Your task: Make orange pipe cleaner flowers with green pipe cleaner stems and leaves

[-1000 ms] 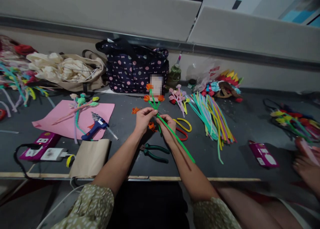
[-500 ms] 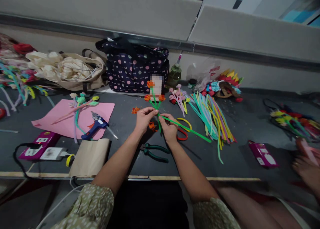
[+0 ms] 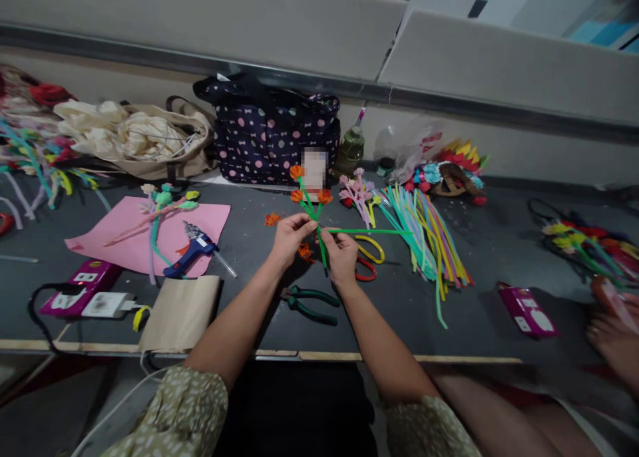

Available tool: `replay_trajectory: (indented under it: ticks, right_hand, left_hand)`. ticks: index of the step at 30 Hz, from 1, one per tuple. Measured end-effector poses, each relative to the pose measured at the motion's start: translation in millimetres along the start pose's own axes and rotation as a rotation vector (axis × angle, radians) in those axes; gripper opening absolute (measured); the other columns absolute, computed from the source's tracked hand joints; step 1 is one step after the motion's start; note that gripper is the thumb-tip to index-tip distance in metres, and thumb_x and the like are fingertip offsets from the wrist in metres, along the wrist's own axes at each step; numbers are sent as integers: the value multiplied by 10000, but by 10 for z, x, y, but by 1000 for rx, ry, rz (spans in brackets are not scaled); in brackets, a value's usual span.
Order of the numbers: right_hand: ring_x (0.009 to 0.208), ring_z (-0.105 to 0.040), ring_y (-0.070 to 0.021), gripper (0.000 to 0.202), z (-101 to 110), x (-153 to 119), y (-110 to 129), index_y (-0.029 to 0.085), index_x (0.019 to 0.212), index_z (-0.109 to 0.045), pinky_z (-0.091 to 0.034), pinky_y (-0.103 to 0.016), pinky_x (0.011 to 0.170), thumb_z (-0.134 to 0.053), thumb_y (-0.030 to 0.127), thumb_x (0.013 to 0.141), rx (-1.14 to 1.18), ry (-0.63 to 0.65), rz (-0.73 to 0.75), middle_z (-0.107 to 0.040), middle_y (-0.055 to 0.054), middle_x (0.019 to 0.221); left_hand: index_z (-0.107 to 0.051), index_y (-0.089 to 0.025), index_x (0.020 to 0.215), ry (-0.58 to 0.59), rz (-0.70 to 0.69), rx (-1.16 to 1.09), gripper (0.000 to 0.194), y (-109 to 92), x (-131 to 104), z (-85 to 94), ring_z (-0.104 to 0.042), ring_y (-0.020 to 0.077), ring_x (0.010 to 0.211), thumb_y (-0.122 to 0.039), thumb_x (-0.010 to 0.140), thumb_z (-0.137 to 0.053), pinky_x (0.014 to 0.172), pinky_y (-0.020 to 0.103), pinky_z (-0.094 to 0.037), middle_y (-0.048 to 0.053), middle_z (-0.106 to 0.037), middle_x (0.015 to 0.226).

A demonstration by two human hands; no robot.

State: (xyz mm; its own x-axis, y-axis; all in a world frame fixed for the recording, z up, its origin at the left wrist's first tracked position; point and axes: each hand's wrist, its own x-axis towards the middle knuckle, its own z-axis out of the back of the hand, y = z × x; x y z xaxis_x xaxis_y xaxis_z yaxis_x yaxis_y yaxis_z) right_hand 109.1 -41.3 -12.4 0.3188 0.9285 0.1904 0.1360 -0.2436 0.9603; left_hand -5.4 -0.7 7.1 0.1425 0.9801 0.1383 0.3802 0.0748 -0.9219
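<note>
Roughly midway between the counter's point(image 3: 414, 324) left and right ends, a bit back from the front edge, an orange flower bunch point(image 3: 313, 211) is held up off the surface. The left hand point(image 3: 294, 239) has thumb and fingers pinched on it right where the green stems meet, probably so they don't splay. The right hand point(image 3: 343, 254) is pinched too, gripping a green strip point(image 3: 372, 231) close to that same junction, I'd guess for better control than holding the far end. Can't tell if it's got the lower stems too.

As for direction: the bunch's long axis runs front to back, blooms toward the back edge, tilted slightly left, tails toward the front edge. The strip sticks out almost parallel to the front edge, pointing at the right end. Pliers point(image 3: 312, 304) lie nearer the front edge, presumably for easy reach.
</note>
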Motion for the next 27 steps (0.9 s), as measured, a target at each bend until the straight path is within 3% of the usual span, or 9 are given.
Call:
replay_trajectory:
  ticks: [8,16,21,27]
  right_hand:
    - [588,-623,-130,215,-32,19,-11,174,771,-633,-539,-294,623,-689,365,691,142,34,-159,-669,-3,667]
    - [634,-619,-111,187,-21,17,4,184,805,-645,-530,-282,667,-711,310,684,180,31,-122,-666,3,773]
    - [650,-604,-112,170,-5,12,5,179,798,-644,-509,-265,659,-700,306,700,133,-4,-22,-641,5,755]
    - [689,-584,-137,189,33,14,30,176,786,-620,-491,-284,678,-618,363,763,-168,-70,168,-618,-16,752]
  left_hand:
    - [-625,-142,682,45,47,-8,247,15,-18,10,-517,79,552,-337,622,-764,564,209,-433,-18,-589,633]
    - [-631,-143,678,33,20,6,271,9,-11,-7,-529,95,540,-367,610,-767,545,225,-454,-13,-589,602]
    - [-649,-141,675,15,-8,26,250,8,-20,-34,-539,96,572,-354,616,-765,594,231,-451,-5,-604,627]
    - [-674,-145,704,21,-42,88,212,34,-19,-42,-556,107,636,-340,652,-741,647,231,-443,13,-636,682]
